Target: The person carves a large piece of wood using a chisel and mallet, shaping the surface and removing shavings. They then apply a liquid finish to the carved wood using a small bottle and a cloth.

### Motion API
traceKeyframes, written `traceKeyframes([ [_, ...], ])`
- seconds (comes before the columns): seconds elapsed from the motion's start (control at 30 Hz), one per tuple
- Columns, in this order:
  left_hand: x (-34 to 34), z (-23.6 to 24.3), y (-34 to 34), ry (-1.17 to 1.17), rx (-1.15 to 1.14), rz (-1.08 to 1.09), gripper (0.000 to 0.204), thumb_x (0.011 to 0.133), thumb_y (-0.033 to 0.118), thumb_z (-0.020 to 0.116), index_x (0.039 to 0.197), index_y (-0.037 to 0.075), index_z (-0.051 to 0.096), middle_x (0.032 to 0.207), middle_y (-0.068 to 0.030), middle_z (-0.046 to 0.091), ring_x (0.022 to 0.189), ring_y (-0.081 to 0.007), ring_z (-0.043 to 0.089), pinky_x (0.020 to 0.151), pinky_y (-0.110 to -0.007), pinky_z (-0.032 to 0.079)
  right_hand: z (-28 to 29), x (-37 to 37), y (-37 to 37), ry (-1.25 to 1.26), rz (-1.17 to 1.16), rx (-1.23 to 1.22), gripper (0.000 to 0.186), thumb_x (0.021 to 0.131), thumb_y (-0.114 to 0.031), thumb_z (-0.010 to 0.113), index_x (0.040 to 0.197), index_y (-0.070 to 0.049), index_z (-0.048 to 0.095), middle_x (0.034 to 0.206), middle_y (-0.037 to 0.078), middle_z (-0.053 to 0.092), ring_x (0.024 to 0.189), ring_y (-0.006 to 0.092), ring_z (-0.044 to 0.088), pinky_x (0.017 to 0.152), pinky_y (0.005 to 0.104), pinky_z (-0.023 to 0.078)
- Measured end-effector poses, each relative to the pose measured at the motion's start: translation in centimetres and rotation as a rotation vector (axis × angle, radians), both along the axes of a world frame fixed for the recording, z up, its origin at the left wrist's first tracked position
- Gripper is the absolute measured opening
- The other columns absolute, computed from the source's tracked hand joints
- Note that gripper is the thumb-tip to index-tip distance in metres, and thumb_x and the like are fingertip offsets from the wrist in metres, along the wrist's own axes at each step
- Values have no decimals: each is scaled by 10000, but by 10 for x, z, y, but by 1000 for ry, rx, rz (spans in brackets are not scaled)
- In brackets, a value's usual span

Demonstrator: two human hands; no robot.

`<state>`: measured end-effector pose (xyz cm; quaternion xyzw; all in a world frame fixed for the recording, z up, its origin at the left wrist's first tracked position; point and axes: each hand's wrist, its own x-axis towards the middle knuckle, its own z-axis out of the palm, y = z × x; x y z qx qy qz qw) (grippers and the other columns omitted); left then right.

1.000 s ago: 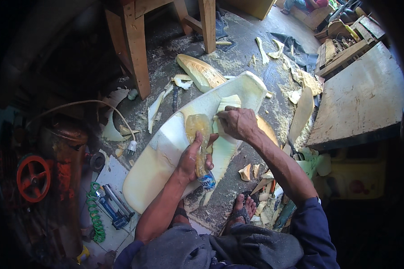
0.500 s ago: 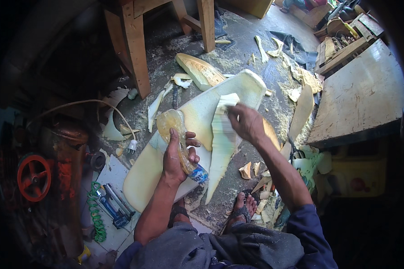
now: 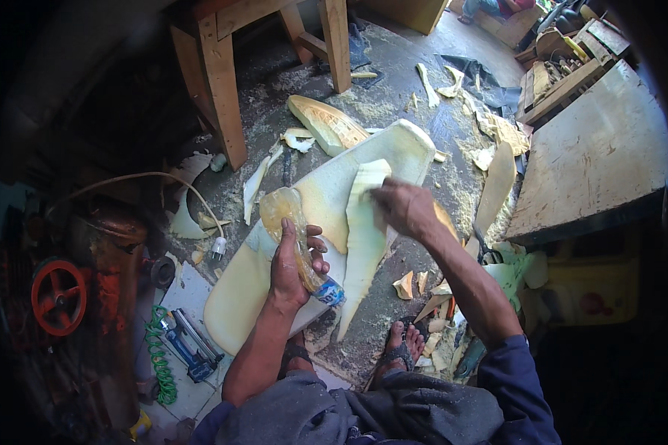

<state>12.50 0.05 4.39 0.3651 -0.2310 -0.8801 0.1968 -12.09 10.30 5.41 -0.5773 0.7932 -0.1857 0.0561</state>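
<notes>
My left hand [image 3: 288, 271] is wrapped round a clear, crumpled plastic bottle [image 3: 280, 208] with a blue-and-white label, yellowish stuff coating its inside. The bottle hangs over a long padded foam slab [image 3: 237, 304], white to yellow, lying on the floor. Across that slab lies a long, pale, jagged foam piece [image 3: 365, 230], tapering toward me. My right hand [image 3: 404, 209] is at the upper right edge of this piece, its fingers closed and slightly blurred. Whatever those fingers hold, if anything, is hidden.
Foam offcuts and crumbs litter the floor, including a carved-looking yellow block [image 3: 326, 122]. A wooden stool [image 3: 226, 96] stands far left. At left are a white plug [image 3: 219, 247], a blue staple gun [image 3: 189, 348] and a red handwheel [image 3: 58, 297]. A pale board [image 3: 594, 156] stands right.
My right hand has shifted slightly left and down along the edge of the foam piece. The left hand keeps its hold on the bottle, almost unmoved.
</notes>
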Motion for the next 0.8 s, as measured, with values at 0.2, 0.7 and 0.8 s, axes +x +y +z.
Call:
traceKeyframes([
  [0.2, -1, 0, 3, 8, 4, -19, 644, 1030, 669, 469, 1120, 43, 590, 702, -12, 565, 513, -113, 507, 537, -305, 476, -14, -26, -10, 82, -142, -52, 245, 947, -194, 649, 1145, -235, 788, 914, 61, 693, 756, 283, 721, 598, 414, 553],
  [0.7, 9, 36, -46, 102, -110, 401, 649, 1007, 740, 424, 1013, 96, 510, 624, 30, 348, 472, -100, 364, 444, -267, 371, 31, 150, 49, -1171, -282, 57, 440, 1038, -315, 631, 1366, -24, 664, 1038, 104, 763, 910, 159, 669, 857, 336, 538],
  [0.8, 16, 44, -51, 49, -118, 430, 623, 1014, 724, 435, 983, 105, 497, 609, 40, 302, 465, -96, 320, 435, -263, 339, 31, 178, 44, -1336, -332, -63, 443, 1047, -264, 610, 1411, -12, 621, 1035, 82, 744, 929, 131, 635, 864, 307, 522],
])
